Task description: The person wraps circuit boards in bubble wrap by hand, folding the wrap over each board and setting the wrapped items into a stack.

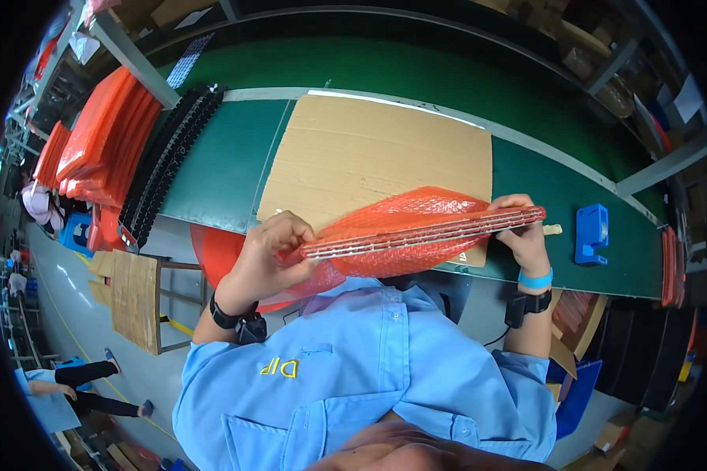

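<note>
A slim stack of flat layers with red and whitish edges (424,234) spans the space between my hands, seen edge-on. Red bubble wrap (404,212) bulges out on both sides of it. My left hand (271,255) pinches the stack's left end between thumb and fingers. At the other end, my right hand (522,235) grips the stack, fingers on the far side and thumb below. The stack is held above the near edge of a brown cardboard sheet (377,149). What lies inside the wrap is hidden.
The cardboard lies on a green worktable (220,165). A blue tape dispenser (591,234) stands right of my right hand. Red bubble-wrap packs (106,137) and a black slotted rack (169,161) are at left. Nearby stands a wooden stool (135,302); another person (63,388) is at lower left.
</note>
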Tool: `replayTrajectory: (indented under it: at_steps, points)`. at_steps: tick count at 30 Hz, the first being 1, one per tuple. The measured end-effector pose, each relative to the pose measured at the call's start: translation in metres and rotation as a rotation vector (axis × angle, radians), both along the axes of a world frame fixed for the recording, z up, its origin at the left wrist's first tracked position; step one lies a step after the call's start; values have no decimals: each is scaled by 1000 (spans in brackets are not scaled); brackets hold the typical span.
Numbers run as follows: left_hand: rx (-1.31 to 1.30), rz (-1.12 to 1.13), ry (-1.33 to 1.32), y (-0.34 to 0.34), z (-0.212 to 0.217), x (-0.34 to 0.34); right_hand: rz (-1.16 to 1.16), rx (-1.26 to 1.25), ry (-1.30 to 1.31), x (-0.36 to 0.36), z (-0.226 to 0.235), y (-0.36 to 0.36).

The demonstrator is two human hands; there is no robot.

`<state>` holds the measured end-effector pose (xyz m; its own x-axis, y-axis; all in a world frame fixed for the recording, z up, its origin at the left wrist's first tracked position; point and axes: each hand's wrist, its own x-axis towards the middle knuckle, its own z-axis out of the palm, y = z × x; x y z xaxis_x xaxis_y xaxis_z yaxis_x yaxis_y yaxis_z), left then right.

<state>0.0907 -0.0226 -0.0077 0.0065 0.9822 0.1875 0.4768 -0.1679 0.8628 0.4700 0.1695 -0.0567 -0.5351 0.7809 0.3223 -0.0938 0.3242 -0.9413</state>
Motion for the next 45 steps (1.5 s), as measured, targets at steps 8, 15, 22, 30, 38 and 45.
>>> replayTrajectory:
  at_steps: [8,15,22,30,38,45]
  points:
    - [-10,-32,18,-6,2,-2,159,128,-175,4,7,10]
    - [-72,-22,-27,-11,-18,-18,10,197,-219,20,102,16]
    - [-493,195,-107,-80,-173,-65,-125,403,-658,4,255,42]
    - [-290,724,126,-80,-214,-103,-95,547,-832,-45,273,74]
    - [65,476,-424,-144,-50,-129,-191,337,-671,-31,272,85]
    - [-599,610,557,-148,-134,-176,-246,436,-852,-25,281,108]
